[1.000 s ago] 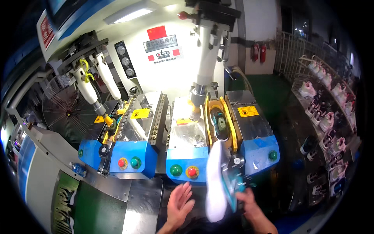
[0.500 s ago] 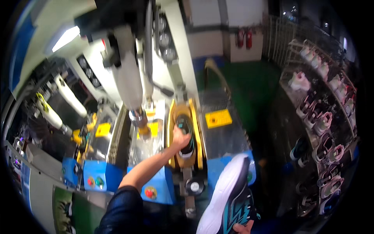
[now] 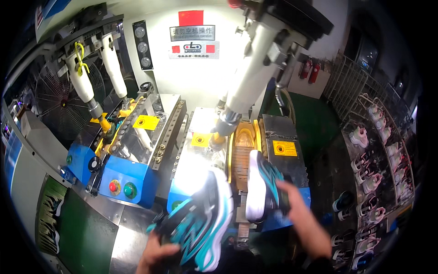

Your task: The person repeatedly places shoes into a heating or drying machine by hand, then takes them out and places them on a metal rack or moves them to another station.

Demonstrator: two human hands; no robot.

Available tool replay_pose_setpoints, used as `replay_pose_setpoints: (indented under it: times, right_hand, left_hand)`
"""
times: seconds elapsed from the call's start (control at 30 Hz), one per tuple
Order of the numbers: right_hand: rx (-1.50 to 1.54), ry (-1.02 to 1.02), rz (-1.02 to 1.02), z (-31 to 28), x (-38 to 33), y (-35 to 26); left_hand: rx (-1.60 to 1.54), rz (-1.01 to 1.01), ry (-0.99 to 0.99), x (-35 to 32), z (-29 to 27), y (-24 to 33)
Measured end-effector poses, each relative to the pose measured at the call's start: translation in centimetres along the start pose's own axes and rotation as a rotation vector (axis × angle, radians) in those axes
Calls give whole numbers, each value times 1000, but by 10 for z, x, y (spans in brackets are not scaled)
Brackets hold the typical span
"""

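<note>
My left hand (image 3: 157, 258) grips a teal, black and white sneaker (image 3: 200, 223) low in the view, its white sole turned to the right. My right hand (image 3: 303, 219) holds the heel of a second matching sneaker (image 3: 262, 185), which lies on its side by the yellow cradle (image 3: 242, 141) of the right press station. A white cylinder arm (image 3: 246, 77) of the press hangs above that cradle.
A second press station with blue housing (image 3: 132, 176), red and green buttons and two white cylinders stands on the left. A wire rack (image 3: 378, 169) holding several sneakers runs along the right. Green floor (image 3: 315, 118) lies behind the machine. A fan grille (image 3: 59, 109) is at far left.
The view swung back left and down. My left arm has pulled back from the yellow cradle and now holds a sneaker low; my right hand brought the other sneaker up to the cradle.
</note>
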State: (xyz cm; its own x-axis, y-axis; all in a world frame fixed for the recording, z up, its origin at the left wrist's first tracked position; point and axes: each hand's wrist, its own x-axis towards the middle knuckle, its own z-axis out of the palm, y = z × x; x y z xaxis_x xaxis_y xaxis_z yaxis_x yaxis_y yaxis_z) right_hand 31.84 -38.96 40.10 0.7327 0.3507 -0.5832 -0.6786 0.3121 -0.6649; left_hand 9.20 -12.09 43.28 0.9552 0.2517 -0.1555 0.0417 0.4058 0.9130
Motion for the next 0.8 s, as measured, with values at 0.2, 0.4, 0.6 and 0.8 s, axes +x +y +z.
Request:
replay_pose_setpoints:
  times: [0.2, 0.4, 0.6, 0.8]
  right_hand:
    - [-766, 186, -259, 57, 171, -66]
    - [-1284, 186, -307, 51, 208, -58]
    - [-1335, 587, -820, 46, 192, 18]
    - [-1352, 441, -631, 69, 187, 0]
  left_hand:
    - [-144, -164, 428, -83, -59, -63]
    - [-125, -418, 821, -103, -88, -106]
    - [-107, -545, 901, -98, -89, -114]
    - [-46, -517, 890, -101, -99, -100]
